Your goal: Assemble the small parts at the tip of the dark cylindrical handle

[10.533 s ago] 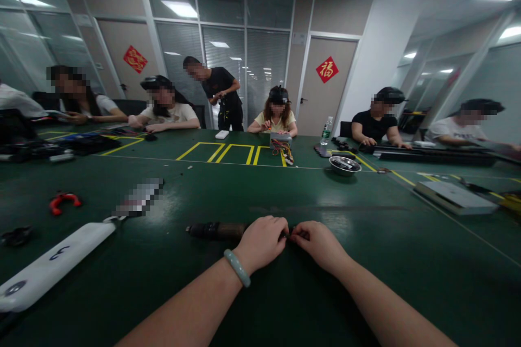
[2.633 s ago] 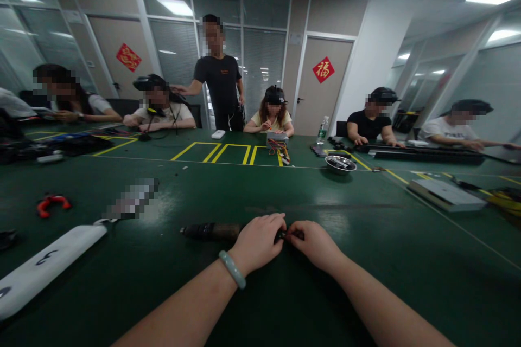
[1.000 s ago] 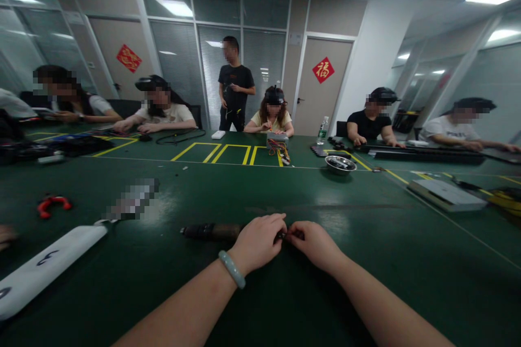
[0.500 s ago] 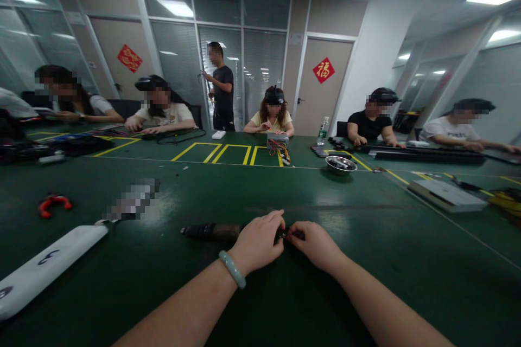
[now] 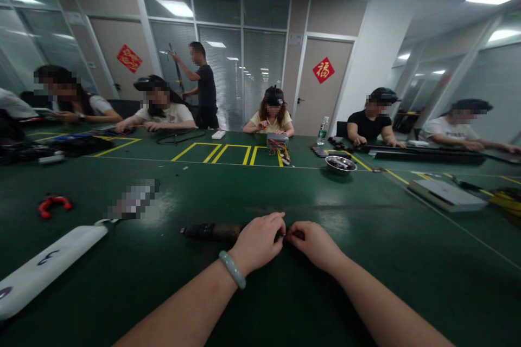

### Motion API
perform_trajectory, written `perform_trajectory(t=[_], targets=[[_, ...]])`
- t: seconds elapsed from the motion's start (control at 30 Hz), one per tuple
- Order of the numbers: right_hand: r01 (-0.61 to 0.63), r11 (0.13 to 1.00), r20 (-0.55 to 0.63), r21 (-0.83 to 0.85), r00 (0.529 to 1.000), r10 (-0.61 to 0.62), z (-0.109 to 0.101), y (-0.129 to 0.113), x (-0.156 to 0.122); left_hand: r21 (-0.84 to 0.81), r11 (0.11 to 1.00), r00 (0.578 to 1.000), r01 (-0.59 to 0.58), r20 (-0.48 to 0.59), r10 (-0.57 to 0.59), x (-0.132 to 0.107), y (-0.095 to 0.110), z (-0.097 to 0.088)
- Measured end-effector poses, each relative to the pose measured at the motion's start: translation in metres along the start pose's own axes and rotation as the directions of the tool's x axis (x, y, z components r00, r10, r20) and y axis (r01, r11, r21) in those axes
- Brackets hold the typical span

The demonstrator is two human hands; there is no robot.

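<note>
A dark, rust-brown cylindrical tool (image 5: pixel 211 231) lies flat on the green table (image 5: pixel 260 190), pointing left. My left hand (image 5: pixel 258 243), with a pale green bangle on the wrist, is closed over its right end. My right hand (image 5: pixel 315 244) meets it from the right, fingers pinched on a small dark part at the tool's tip. What sits between the fingertips is mostly hidden by both hands.
A long white case (image 5: pixel 44 268) lies at the near left, red-handled pliers (image 5: pixel 52 204) beyond it. A metal bowl (image 5: pixel 341 164) and a grey flat box (image 5: pixel 448 195) stand to the right. Several seated people work along the far edge; one person stands behind them.
My hands and the tool have stayed where they were. The standing person at the back has walked left and raised an arm.
</note>
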State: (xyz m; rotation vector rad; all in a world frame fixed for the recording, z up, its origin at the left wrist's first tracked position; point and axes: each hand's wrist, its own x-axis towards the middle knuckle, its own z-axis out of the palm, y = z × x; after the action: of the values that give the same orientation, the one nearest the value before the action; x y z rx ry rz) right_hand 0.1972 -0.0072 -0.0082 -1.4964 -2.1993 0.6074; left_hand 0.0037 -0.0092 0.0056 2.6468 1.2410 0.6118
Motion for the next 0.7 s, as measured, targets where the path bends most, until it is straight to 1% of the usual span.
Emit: perform_trajectory(t=[0.1,0.33,0.57,0.7], targets=[[0.007,1.000,0.000,-0.009,1.000,-0.007,0.0006,0.0003,0.0002,-0.005,1.000,1.000,-0.018,0.014,0.019,0.0003,-0.0003,0.0003],[-0.010,1.000,0.007,0.013,1.000,0.010,-0.0008,-0.0016,-0.0008,-0.002,0.999,0.999,0.043,-0.014,-0.043,-0.0002,-0.0013,0.0026],[0.019,1.000,-0.006,0.009,1.000,-0.019,-0.0004,-0.0013,-0.0006,-0.003,0.999,0.999,-0.034,-0.001,0.034,0.0002,-0.0028,0.0026],[0.012,1.000,0.003,0.014,1.000,-0.012,-0.0011,-0.0018,-0.0008,-0.006,1.000,1.000,-0.012,-0.012,0.012,-0.0004,-0.0019,0.0026]])
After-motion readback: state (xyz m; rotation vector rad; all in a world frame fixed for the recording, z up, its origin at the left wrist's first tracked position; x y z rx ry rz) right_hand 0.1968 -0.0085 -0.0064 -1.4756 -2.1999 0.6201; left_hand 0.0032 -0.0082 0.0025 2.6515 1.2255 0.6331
